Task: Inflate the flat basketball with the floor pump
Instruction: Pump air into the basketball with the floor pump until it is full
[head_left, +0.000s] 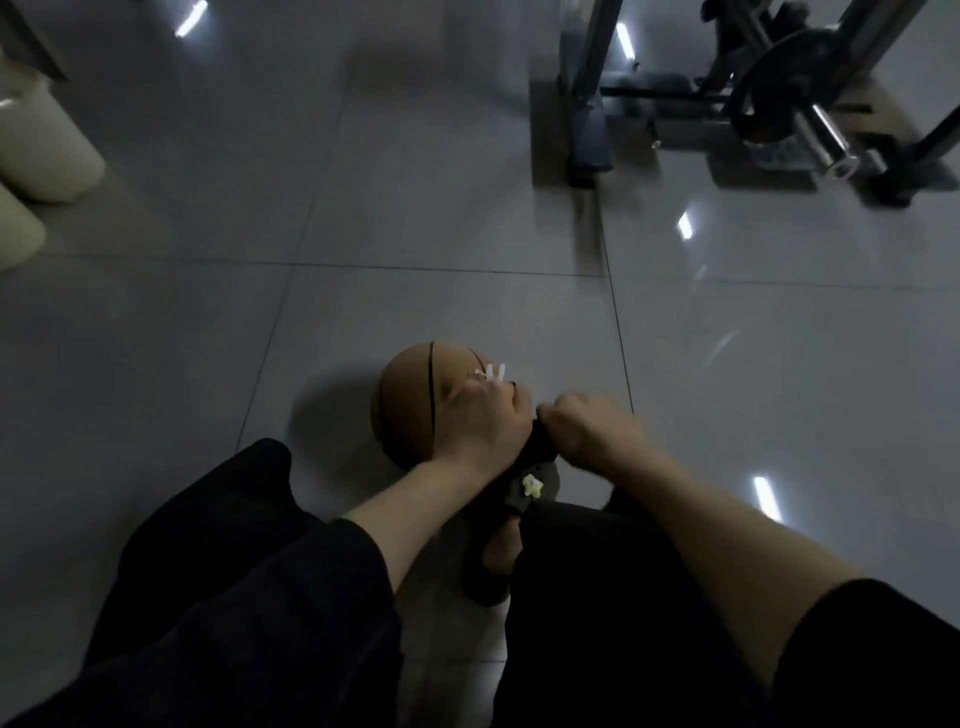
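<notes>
- Grey glossy floor tiles (441, 218) fill the dim room; a weight rack (769, 98) stands at the far right.
- Basketball (410, 400) rests on the floor, just ahead of the knees.
- Left hand (480, 423) – fingers curled round the dark pump handle (540, 449), over the ball.
- Right hand (592, 428) – a closed fist gripping the same handle, beside the left.
- Pump body below is hidden.

Open tiled floor (415, 218) is lying ahead of and to the left of the basketball (410, 400), leaving room to reach. A weight rack (753, 98) is blocking the far right, pale cylinders (47, 150) are crowding the far left, and dark-clothed legs (249, 597) are closing in the near side.
</notes>
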